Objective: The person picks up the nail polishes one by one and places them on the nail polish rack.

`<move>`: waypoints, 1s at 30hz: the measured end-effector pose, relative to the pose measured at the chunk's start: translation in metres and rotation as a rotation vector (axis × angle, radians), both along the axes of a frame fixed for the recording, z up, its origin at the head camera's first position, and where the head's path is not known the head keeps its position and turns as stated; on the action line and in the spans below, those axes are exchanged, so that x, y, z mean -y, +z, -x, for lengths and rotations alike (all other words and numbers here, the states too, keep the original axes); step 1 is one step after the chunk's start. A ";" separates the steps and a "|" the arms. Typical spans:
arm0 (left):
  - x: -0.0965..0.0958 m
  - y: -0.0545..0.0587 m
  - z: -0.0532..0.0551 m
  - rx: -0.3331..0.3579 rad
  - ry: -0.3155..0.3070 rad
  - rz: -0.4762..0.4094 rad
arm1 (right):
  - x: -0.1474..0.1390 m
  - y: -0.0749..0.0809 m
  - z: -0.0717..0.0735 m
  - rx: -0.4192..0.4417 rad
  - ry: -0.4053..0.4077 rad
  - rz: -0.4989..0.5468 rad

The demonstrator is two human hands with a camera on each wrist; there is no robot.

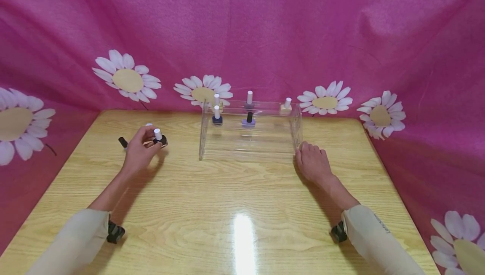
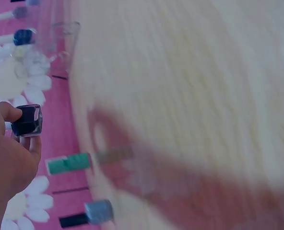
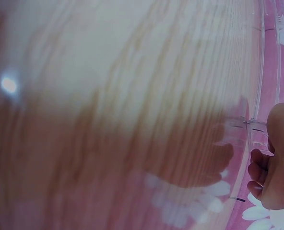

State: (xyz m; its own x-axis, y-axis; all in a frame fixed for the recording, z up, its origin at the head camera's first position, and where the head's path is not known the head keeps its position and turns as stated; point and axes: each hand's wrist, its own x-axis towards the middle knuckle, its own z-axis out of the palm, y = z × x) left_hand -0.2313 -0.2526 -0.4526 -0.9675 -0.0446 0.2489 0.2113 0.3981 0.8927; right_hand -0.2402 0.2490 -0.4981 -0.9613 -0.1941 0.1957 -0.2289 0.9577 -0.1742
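Observation:
My left hand [image 1: 139, 150] pinches a dark nail polish bottle [image 1: 162, 140] with a white cap, above the table left of a clear stepped rack [image 1: 202, 140]. In the left wrist view the thumb lies against the dark glass. Near that hand stand a grey-blue polish bottle [image 2: 99, 211] with a black cap and a green bottle-like thing [image 2: 69, 163]. At the rack's front right corner, my right hand [image 1: 313, 162] grips the side with curled fingers; its exact hold is partly hidden. On the rack are a navy bottle [image 1: 217, 120] and a lavender bottle [image 1: 248, 122].
Higher on the rack stand a yellowish bottle [image 1: 221, 103], a mauve bottle [image 1: 249, 105] and a cream bottle [image 1: 286, 108], all white-capped. A pink flowered cloth [image 1: 265, 35] hangs behind and beside the wooden table [image 1: 189, 207].

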 end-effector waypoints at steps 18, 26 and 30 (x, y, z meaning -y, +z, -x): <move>-0.052 0.033 0.011 -0.027 -0.215 -0.140 | 0.000 0.001 -0.001 -0.011 0.001 -0.006; -0.075 0.039 0.018 -0.032 -0.244 -0.091 | 0.000 0.000 0.000 -0.007 -0.005 0.000; -0.087 0.040 0.022 -0.047 -0.267 -0.073 | 0.000 0.000 0.000 -0.018 -0.002 0.002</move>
State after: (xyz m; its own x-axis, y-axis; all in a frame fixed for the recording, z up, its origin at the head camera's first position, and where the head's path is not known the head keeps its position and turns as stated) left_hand -0.2537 -0.1652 -0.4126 -0.9351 0.1905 0.2989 0.3414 0.2577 0.9039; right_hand -0.2401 0.2491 -0.4983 -0.9580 -0.1913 0.2135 -0.2297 0.9579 -0.1723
